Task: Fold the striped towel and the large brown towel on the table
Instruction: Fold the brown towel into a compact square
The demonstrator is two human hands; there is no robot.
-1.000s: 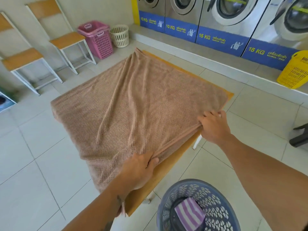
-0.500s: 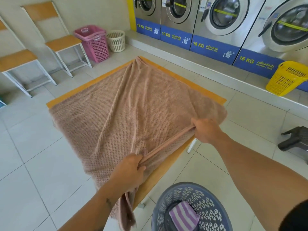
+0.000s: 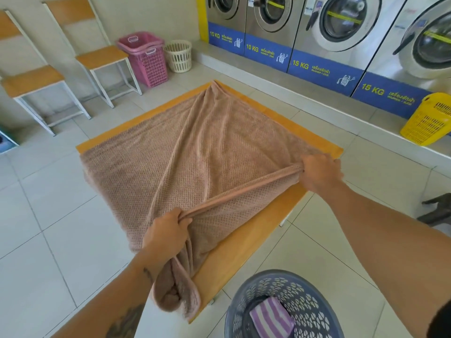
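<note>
I am standing beside the table [image 3: 244, 252], and the person is holding the brown towel [image 3: 183, 162] by its near edge. The left hand [image 3: 166, 236] is gripping this edge with the fingers curled round it, and the right hand [image 3: 319, 172] is doing the same near the right corner of the table. Both fists are closing tight on the cloth, and the edge is stretching between them like a rolled band.

The towel is lying over most of the table, but it is not lying flat. Long creases are running from the far corner toward the hands, and there the cloth is gathering to a narrow point. If the person is folding it now, I think these creases are going into the fold and the corners are not meeting well.

A loose end is hanging below the left hand, over the table's near edge and close above the floor. Its weight is pulling downward, so I fear it is going to drag more cloth off, or touch the floor. On the left side the towel is also reaching past the table's edge, which is adding to this risk.

The striped towel [image 3: 271, 318] is waiting in the basket [image 3: 305, 289] near the person, not yet on the table, so the task is looking far from finished.
</note>
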